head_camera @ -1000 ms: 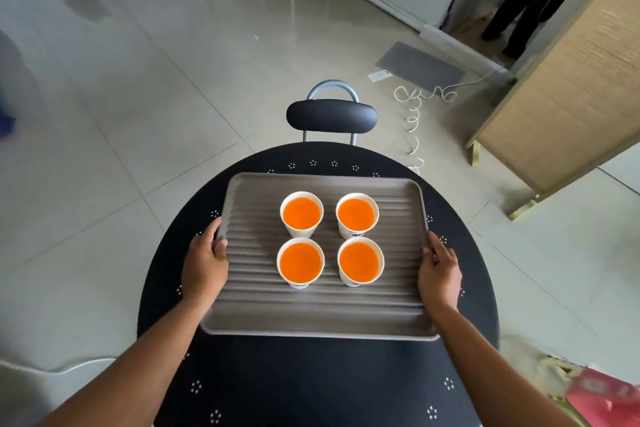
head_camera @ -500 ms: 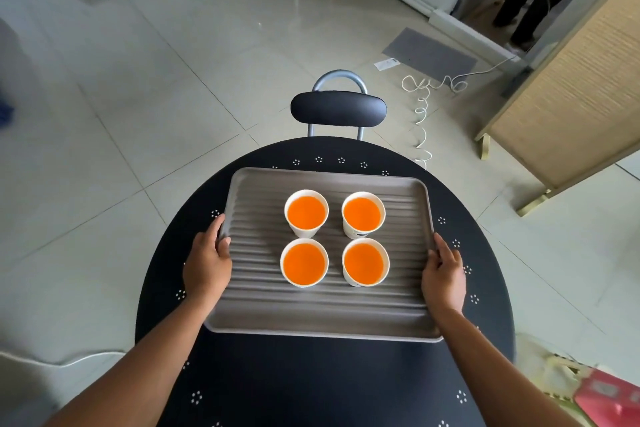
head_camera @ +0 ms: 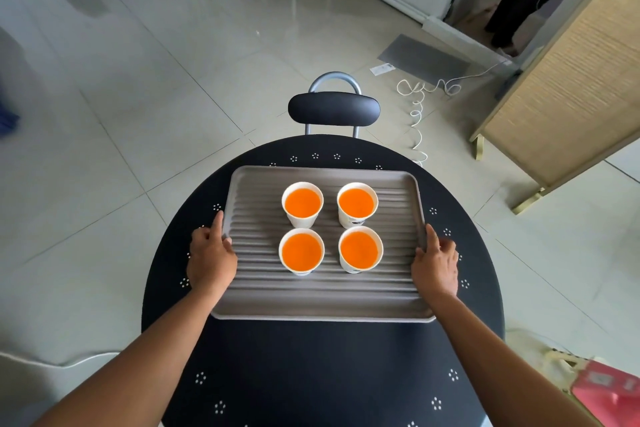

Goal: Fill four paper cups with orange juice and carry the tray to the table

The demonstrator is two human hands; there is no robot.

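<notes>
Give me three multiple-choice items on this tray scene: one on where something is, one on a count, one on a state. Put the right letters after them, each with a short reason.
1. Where is the chair?
A. at the far side of the round table
B. to the left of the table
C. upside down on the table

2. How many paper cups stand on the tray?
A. two
B. four
C. six

3. What state are the cups in?
A. empty
B. tipped over
C. upright and full of orange juice

Answers: 1 A, its black backrest shows just beyond the table's far edge. 2 B, they stand two by two, such as the near left cup. 3 C, orange liquid reaches near every rim, while the left hand and right hand grip the tray's side edges.
</notes>
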